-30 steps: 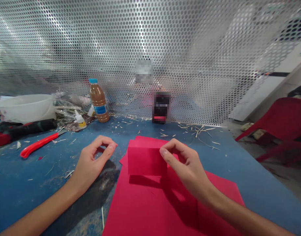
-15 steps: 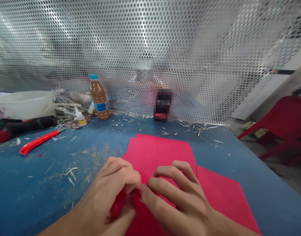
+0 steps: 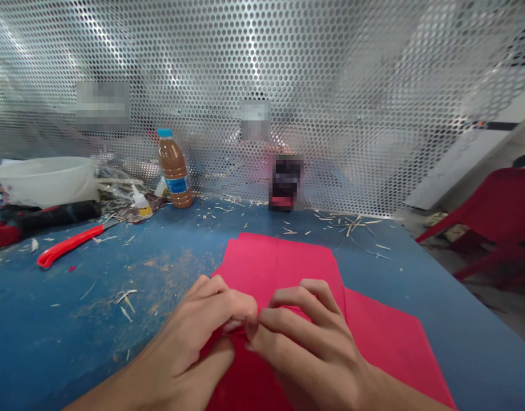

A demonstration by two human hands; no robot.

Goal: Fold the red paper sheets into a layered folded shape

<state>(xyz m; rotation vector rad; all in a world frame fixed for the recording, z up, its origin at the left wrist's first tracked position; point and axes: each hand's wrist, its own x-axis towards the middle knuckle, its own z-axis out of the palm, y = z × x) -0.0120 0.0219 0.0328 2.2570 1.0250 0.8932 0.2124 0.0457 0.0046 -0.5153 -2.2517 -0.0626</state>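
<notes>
Red paper or card [image 3: 386,331] with creases and folded panels lies on the blue table, directly under both hands. My left hand [image 3: 206,331] pinches a raised part of it between thumb and curled fingers. Touching the left fingertips, my right hand [image 3: 313,342] has its thumb and index finger closed on the same raised fold, while its other fingers bend over the sheet. The exact edge being pinched is hidden by the fingertips.
On the blue table [image 3: 159,245] at left lie a red-handled knife [image 3: 71,245], a glue bottle [image 3: 141,202] and a black-and-red tool [image 3: 56,216]. Behind are a white tub [image 3: 48,180], a brown drink bottle [image 3: 174,171] and a perforated metal panel [image 3: 331,74]. A red chair [image 3: 497,200] stands right.
My left fingers have shifted slightly right, closer against my right thumb. The red fold that showed inside my left hand is now flatter and less visible.
</notes>
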